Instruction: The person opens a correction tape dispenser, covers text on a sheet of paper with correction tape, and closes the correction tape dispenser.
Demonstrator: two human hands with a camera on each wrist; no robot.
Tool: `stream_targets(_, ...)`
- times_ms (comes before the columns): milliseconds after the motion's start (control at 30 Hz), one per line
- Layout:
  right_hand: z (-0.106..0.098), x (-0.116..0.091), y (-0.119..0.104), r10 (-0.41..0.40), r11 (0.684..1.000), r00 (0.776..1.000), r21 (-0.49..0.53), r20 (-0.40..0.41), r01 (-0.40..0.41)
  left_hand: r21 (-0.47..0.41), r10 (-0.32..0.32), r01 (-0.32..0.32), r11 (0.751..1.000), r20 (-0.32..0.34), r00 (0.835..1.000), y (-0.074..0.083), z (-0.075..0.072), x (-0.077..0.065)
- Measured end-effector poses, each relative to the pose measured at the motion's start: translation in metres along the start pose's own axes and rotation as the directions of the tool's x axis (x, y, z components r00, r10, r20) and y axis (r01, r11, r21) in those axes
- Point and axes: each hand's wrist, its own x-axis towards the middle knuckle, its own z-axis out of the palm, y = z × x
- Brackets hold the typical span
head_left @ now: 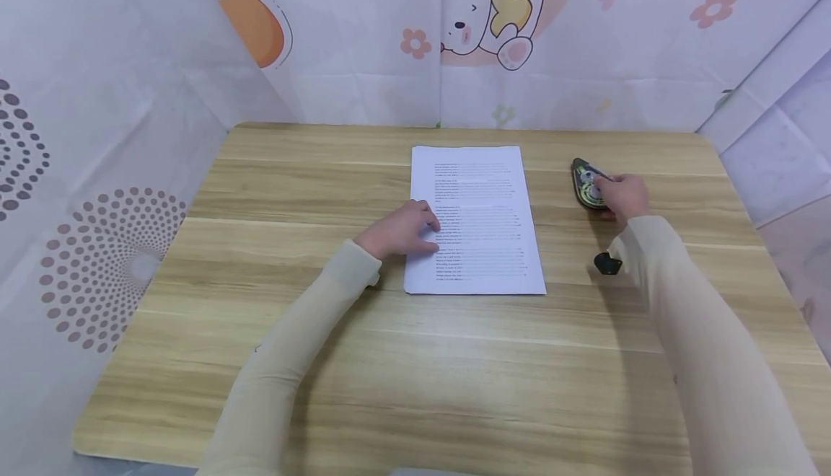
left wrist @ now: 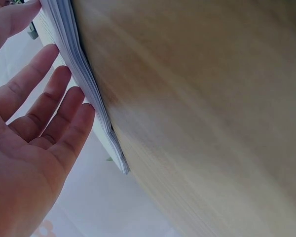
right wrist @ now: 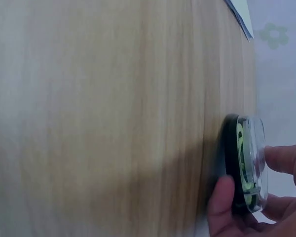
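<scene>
A stack of printed paper sheets lies on the wooden table. My left hand is at its left edge, fingers spread and loosely bent over the margin. In the left wrist view the fingertips lie right at the layered edge of the sheets. To the right of the stack, my right hand pinches a correction tape dispenser between thumb and fingers. The right wrist view shows its dark base and clear cover with yellow-green parts inside, close over the table. Part of its rear end is hidden by the hand.
The wooden table has rounded corners and ends at a patterned white curtain behind it. A small black piece shows at the right cuff. A pale edge of something appears at the bottom of the head view.
</scene>
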Motion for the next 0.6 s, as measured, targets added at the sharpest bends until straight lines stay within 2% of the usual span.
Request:
stream_targets(267,-0.0016,-0.0019,0.0004,-0.008,0.993,0.999,-0.118,-0.034,0.004,0.008,0.003,-0.003,1.000,-0.004,1.000,0.0002,0.0000,0.0005)
stream_targets(600,-0.0045,-0.0054,0.0036,-0.044,0.986,0.999,-0.160,-0.007,0.043,0.008,-0.004,0.004,1.000,-0.003,1.000,0.0004,0.0003,-0.0003)
